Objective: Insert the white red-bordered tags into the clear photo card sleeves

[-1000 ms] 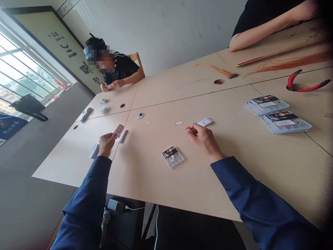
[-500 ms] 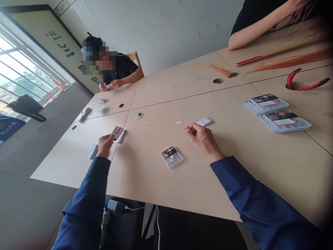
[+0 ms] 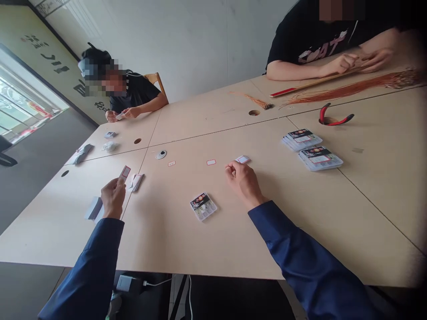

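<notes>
My left hand (image 3: 113, 196) pinches a small red-bordered label (image 3: 125, 172), held up above the table. Just right of it lies a fanned stack of label strips (image 3: 136, 182), and a pile of pale cards (image 3: 93, 208) is partly behind my wrist. My right hand (image 3: 244, 183) is closed with its fingertips together; whether anything is between them cannot be made out. Beyond its knuckles lies a white red-edged label strip (image 3: 243, 158), partly covered. Between my hands rests a clear plastic case (image 3: 203, 207) with a black printed top.
Two single labels (image 3: 211, 162) lie on the table (image 3: 187, 249). Stacked plastic cases (image 3: 320, 158) and red-handled pliers (image 3: 336, 121) are at right. One co-worker (image 3: 136, 95) sits far left; another's hands (image 3: 347, 62) work by copper-coloured strands (image 3: 353, 90).
The view has shifted, bringing the right co-worker's hands into sight. My left hand has lifted its label away from the strip stack and tilted it upright. My right hand stays closed beside the label strip.
</notes>
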Demonstrator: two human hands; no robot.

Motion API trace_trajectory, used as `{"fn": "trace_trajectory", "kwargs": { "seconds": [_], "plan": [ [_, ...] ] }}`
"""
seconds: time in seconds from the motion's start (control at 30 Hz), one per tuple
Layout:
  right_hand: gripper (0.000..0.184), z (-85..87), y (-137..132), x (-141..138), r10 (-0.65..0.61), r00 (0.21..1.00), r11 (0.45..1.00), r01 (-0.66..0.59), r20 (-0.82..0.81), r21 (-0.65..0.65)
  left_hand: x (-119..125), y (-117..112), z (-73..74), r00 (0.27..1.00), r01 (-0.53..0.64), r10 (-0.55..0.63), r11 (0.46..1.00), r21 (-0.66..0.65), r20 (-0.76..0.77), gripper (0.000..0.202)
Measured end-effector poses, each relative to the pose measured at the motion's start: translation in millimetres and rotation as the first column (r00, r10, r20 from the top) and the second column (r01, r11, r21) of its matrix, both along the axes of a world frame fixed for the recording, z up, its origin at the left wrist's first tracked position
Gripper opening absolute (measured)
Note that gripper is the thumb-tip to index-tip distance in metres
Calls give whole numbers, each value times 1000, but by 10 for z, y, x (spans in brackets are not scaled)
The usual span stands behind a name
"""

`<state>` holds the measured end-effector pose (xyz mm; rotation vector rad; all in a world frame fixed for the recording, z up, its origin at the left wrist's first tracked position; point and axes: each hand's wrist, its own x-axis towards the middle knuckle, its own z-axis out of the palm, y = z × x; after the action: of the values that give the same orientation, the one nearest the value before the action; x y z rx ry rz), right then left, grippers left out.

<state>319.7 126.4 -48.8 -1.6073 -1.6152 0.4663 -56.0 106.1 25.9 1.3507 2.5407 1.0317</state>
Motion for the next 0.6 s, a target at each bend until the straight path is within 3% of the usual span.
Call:
{"fn": "trace_trajectory", "kwargs": {
  "seconds": [0.1, 0.23, 0.33, 0.43, 0.5, 0.6],
  "plan": [
    [18, -18, 31, 49, -43, 997, 999, 40, 57, 37, 340, -55, 43, 937, 29, -70, 992, 122, 344, 19],
    [20, -52, 72, 127, -43, 992, 998, 37, 118, 49, 897, -291, 96, 687, 287, -239, 957, 46, 686, 24],
    [28, -80, 110, 189, -129, 979, 985, 108, 159, 135, 1223, -500, 128, 563, 466, -261, 884, -40, 784, 37],
    [38, -72, 127, 222, -181, 977, 967, 157, 110, 200, 1408, -624, 116, 518, 528, -263, 847, -63, 814, 49],
    [32, -31, 107, 201, -117, 992, 975, 104, 56, 195, 1469, -645, 65, 495, 533, -263, 845, -50, 828, 50],
    [23, 73, 22, 102, 132, 989, 987, -125, -69, 96, 1529, -608, -60, 400, 498, -257, 867, 26, 880, 45]
  ]
}}
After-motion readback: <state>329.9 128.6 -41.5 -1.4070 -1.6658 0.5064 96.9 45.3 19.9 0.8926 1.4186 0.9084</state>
